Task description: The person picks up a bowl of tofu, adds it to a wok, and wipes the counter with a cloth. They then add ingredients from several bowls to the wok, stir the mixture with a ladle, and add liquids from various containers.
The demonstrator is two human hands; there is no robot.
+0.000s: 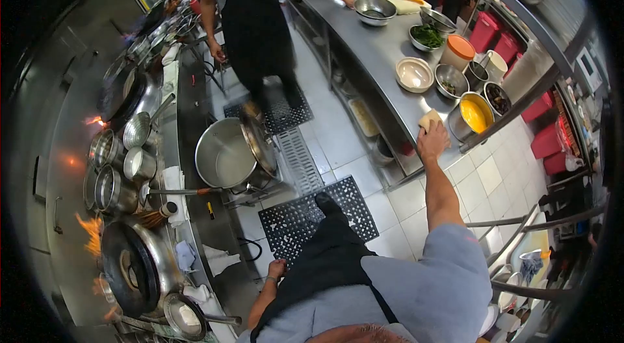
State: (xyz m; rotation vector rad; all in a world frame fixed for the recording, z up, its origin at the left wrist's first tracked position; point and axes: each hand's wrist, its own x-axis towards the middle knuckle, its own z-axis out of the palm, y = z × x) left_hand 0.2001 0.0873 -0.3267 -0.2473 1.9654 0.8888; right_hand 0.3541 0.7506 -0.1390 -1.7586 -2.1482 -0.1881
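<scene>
My right hand (434,141) reaches out to the corner of the steel counter (364,57), its fingers closed on a tan, sponge-like piece (429,119) against the counter top. Just right of that hand stands a steel pot of yellow liquid (476,115). A pale bowl (414,75) and a steel bowl with a little food (451,80) sit beyond it. My left hand (277,269) hangs low beside my apron, fingers curled, with nothing visible in it.
At left, flames rise around a wok (130,268) on the range. A large stockpot (227,153) with a tilted lid stands by the aisle. Another person in a black apron (257,25) stands ahead, one hand at the counter. Perforated mats (318,216) lie on the tiles.
</scene>
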